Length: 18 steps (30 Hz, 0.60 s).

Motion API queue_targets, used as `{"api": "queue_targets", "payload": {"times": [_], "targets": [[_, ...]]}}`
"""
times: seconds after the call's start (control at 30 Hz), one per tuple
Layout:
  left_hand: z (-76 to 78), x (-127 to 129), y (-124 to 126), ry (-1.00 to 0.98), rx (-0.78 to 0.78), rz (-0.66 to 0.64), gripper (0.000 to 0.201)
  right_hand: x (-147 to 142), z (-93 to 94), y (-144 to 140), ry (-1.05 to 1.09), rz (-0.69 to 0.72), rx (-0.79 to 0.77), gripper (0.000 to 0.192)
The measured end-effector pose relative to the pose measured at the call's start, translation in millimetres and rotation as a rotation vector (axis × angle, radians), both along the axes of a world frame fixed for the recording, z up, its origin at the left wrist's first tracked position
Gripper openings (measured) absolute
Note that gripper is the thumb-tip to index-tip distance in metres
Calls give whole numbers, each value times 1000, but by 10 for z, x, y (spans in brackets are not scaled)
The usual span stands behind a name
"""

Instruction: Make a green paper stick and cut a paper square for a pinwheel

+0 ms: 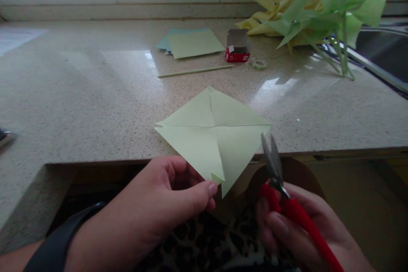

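A light green paper square (214, 134) with crossing fold creases lies at the counter's front edge and juts over it. My left hand (165, 204) pinches its near corner between thumb and fingers. My right hand (299, 229) grips red-handled scissors (280, 182), whose metal blades point up just right of the paper, close to its right edge.
On the speckled counter (95, 93) farther back lie a stack of green and blue paper sheets (191, 42), a thin stick (196, 70), a small open red box (237, 49) and a tape roll (259, 64). Yellow and green paper pinwheels (321, 8) lie at the back right beside a sink (382, 51).
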<state>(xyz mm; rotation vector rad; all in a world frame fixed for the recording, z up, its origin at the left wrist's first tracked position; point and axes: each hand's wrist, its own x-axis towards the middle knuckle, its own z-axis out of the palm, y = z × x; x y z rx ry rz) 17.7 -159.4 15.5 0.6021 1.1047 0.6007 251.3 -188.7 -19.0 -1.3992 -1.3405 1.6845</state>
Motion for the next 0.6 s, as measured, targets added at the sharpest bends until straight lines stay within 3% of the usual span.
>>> {"api": "queue_targets", "payload": {"times": [0.17, 0.4, 0.6], "targets": [[-54, -1, -19, 18, 40, -35, 12, -317, 139, 202, 76, -87, 163, 28], [3, 10, -19, 29, -7, -108, 24, -464, 153, 196, 47, -184, 104, 28], [24, 32, -1, -7, -11, -113, 22, -492, 164, 197, 2, -200, 126, 29]]}}
